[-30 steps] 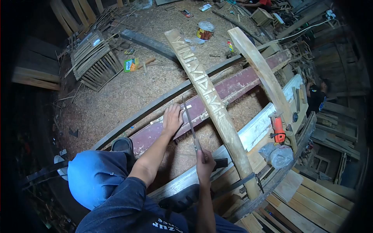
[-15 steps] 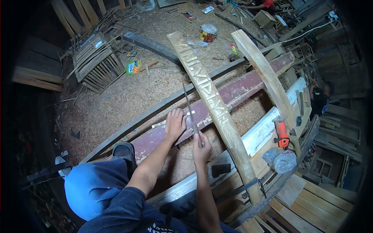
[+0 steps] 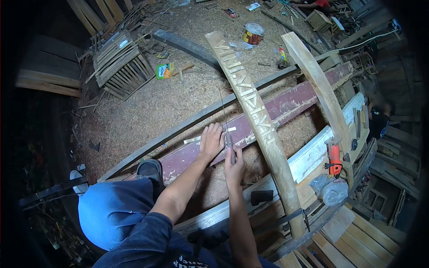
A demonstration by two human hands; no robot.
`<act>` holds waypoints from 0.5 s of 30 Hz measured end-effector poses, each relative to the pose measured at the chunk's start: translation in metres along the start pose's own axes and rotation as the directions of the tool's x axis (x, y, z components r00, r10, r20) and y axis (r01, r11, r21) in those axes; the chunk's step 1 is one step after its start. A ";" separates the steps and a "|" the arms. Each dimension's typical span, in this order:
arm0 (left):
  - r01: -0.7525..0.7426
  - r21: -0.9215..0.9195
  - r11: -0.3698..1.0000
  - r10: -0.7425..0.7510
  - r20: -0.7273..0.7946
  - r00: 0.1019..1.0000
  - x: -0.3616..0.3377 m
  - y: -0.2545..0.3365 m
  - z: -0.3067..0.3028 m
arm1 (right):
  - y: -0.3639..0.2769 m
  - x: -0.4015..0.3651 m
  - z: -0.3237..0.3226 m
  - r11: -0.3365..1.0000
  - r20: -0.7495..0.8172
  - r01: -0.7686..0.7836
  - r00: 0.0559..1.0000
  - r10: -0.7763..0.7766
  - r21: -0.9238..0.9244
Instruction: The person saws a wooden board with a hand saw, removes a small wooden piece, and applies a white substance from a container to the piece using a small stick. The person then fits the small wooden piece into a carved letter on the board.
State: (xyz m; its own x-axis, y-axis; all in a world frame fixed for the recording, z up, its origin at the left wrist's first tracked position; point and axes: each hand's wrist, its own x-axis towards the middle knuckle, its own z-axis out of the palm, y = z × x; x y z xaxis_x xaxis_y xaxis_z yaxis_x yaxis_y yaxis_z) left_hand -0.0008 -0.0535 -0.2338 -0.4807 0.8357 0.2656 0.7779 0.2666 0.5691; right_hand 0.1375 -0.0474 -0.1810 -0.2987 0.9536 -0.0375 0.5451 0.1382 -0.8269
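Note:
My left hand is closed over a thin pale wood strip, pressing it on a reddish-brown beam. The strip's left end shows beside the wrist, and a short pale end shows beyond the fingers. My right hand grips the handle of a saw. Its narrow blade, seen nearly edge-on, points away from me and crosses the strip just right of my left fingers. The blade's teeth are too small to make out.
A long board bearing several small wood pieces crosses the beam at right. Beyond it are a curved board, an orange power tool and a plastic bag. A paint can and a slatted crate stand on the sawdust floor.
The view has shifted, so the surroundings sit further right. The saw has drawn back slightly toward me, and its blade appears thinner, more edge-on. My left hand stays on the strip.

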 end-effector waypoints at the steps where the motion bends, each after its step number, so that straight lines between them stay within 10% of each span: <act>1: 0.012 -0.019 1.000 -0.012 -0.007 1.000 -0.001 0.001 0.000 | 0.003 -0.003 -0.002 1.000 0.012 0.018 1.000 -0.019 0.021; 11: 0.002 -0.019 1.000 -0.002 -0.003 1.000 0.002 -0.004 0.003 | 0.031 -0.101 -0.062 0.996 -0.112 -0.094 0.989 0.094 0.000; 15: 0.015 0.003 1.000 -0.015 0.018 1.000 -0.001 0.003 -0.001 | 0.018 -0.094 -0.079 0.915 -0.176 -0.249 0.932 0.316 0.318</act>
State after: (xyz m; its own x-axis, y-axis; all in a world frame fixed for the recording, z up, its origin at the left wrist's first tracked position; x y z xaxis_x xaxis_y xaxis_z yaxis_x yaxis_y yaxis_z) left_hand 0.0017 -0.0544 -0.2321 -0.4845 0.8404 0.2428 0.7721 0.2803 0.5704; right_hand 0.2368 -0.1130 -0.1479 0.0316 0.9799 -0.1969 0.3242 -0.1964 -0.9254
